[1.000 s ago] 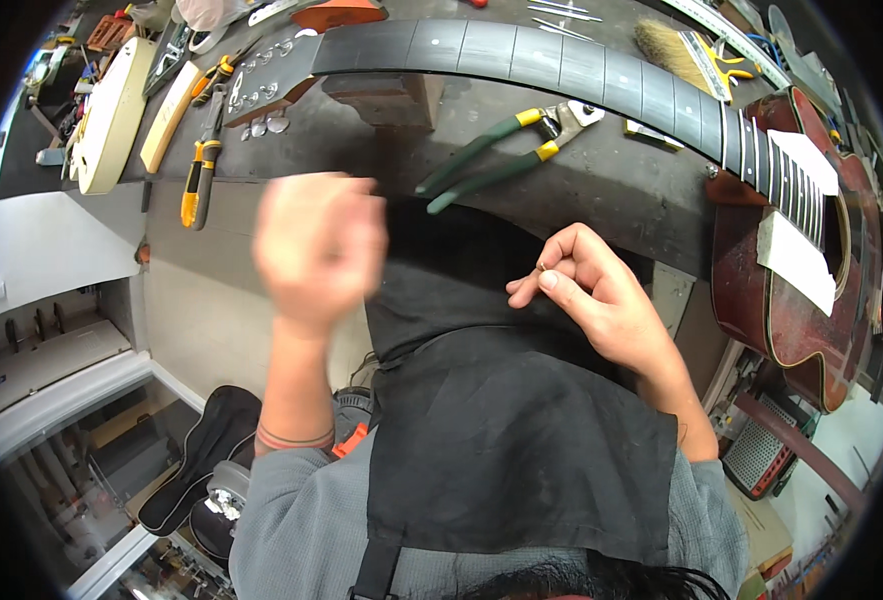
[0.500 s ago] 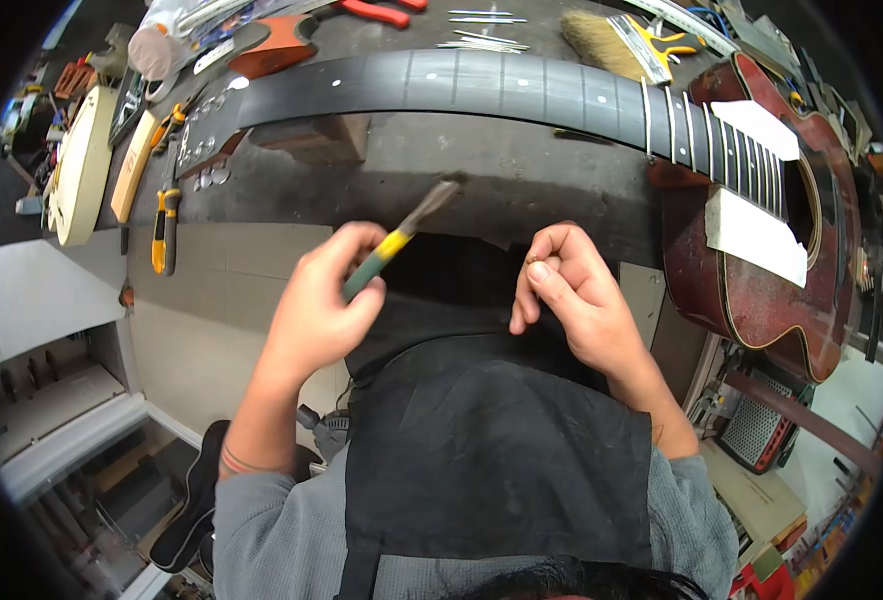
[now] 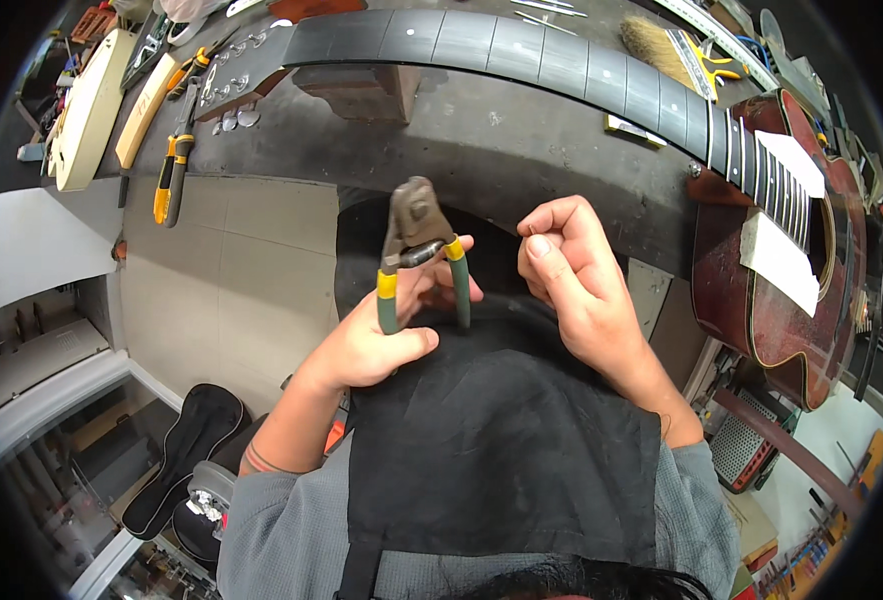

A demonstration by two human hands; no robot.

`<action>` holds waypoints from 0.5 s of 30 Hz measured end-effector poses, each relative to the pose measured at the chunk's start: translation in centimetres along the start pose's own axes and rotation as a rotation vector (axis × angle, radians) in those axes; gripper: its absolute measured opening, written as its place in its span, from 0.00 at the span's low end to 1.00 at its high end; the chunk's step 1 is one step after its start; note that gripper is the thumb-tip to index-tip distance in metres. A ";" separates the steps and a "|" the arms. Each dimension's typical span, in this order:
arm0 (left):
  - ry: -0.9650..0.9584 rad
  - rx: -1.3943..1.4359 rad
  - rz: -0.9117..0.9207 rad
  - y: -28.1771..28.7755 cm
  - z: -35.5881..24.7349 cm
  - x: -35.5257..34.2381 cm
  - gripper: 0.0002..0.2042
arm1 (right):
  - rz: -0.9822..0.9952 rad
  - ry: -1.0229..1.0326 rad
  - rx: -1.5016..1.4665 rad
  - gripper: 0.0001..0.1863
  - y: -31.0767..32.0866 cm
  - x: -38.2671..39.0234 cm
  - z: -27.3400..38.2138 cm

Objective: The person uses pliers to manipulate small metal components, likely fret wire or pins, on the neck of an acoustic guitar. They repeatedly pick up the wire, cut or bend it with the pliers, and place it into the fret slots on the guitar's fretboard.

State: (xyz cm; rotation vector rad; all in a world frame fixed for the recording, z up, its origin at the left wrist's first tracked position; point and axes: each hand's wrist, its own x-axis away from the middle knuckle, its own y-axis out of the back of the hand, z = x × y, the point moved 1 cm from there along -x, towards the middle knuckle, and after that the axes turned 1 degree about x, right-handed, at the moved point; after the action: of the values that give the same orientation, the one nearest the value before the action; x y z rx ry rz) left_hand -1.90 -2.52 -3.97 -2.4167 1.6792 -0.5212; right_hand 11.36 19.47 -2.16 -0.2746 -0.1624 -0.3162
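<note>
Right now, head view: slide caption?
Left hand holding green-handled cutters, right hand pinching a tiny piece, near a guitar neck over a workbench.

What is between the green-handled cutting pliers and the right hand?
In the head view, left fingertips poke past the green-handled cutting pliers; then an open gap, with black apron behind, reaches to the right hand.

Guitar neck (image 3: 521, 50) over block (image 3: 366, 100) on bench (image 3: 501, 130); body (image 3: 726, 290) right; brush (image 3: 651, 45) behind neck (cutters (image 3: 419, 210) before it).
</note>
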 end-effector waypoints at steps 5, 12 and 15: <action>-0.044 -0.622 -0.161 -0.1 0.0 -0.4 0.43 | -0.138 0.053 0.134 0.07 -0.8 0.3 0.5; -0.049 -0.758 -0.176 -1.5 -1.0 -1.0 0.45 | -0.183 0.133 0.161 0.06 -0.9 1.1 0.7; -0.009 -0.735 -0.171 -1.9 -1.4 -1.2 0.44 | -0.202 0.135 0.202 0.05 -0.7 1.3 0.7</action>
State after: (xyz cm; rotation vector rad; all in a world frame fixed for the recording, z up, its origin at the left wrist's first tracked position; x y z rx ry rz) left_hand -1.15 -0.62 -2.28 -3.0561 1.9101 0.1358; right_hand 12.26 18.70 -1.10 -0.0361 -0.0878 -0.5133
